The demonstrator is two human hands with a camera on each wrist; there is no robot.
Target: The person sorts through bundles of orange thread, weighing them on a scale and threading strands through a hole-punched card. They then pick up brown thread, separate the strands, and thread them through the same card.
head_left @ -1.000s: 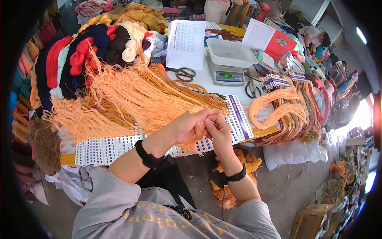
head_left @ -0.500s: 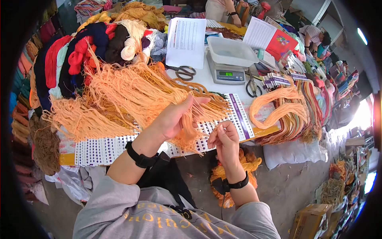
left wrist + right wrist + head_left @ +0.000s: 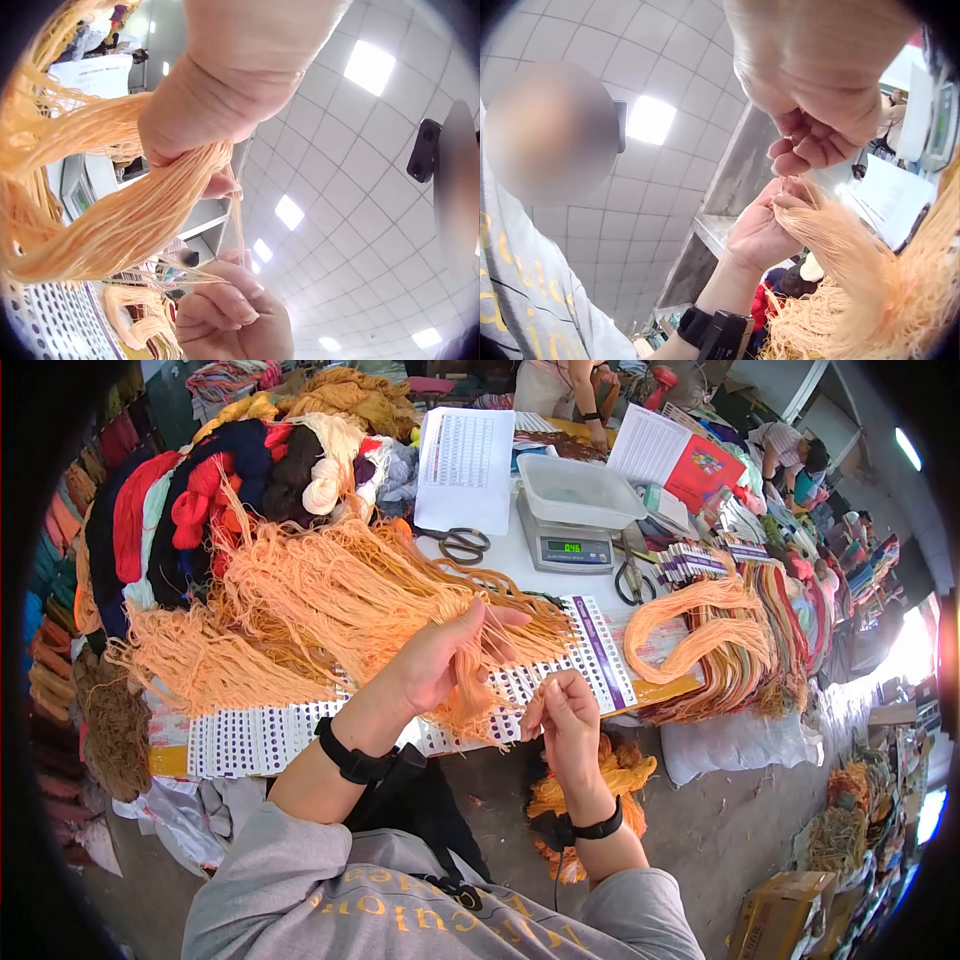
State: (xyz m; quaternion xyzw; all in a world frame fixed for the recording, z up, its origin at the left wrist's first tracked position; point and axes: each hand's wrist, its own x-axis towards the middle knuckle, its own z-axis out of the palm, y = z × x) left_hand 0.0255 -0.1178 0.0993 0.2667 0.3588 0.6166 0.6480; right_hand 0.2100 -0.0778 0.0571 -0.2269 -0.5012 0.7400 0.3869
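Note:
A bundle of peach yarn (image 3: pixel 120 221) runs through the left hand (image 3: pixel 225 82), held between thumb and fingers in the left wrist view. In the head view the left hand (image 3: pixel 440 660) is above the white hole-punched cards (image 3: pixel 270 742), beside a large heap of peach yarn (image 3: pixel 330 585). The right hand (image 3: pixel 565 715), to its right and nearer the body, pinches thin strands; in the left wrist view these strands stretch from the bundle to the right hand (image 3: pixel 236 311). The right wrist view shows the right hand (image 3: pixel 817 90) with curled fingertips just above the left hand (image 3: pixel 761 232).
Behind the yarn lie scissors (image 3: pixel 464 545), a printed sheet (image 3: pixel 466 470) and a scale (image 3: pixel 570 545) with a clear tray. A looped peach skein (image 3: pixel 655 650) lies at the right beside colored yarn bundles. Dark and red skeins (image 3: pixel 130 520) are heaped at the left. Other people stand farther back.
The hands, together a second ago, have moved apart: the left up and leftward with the bundle, the right down and rightward with thin strands. Over the last half second they barely moved.

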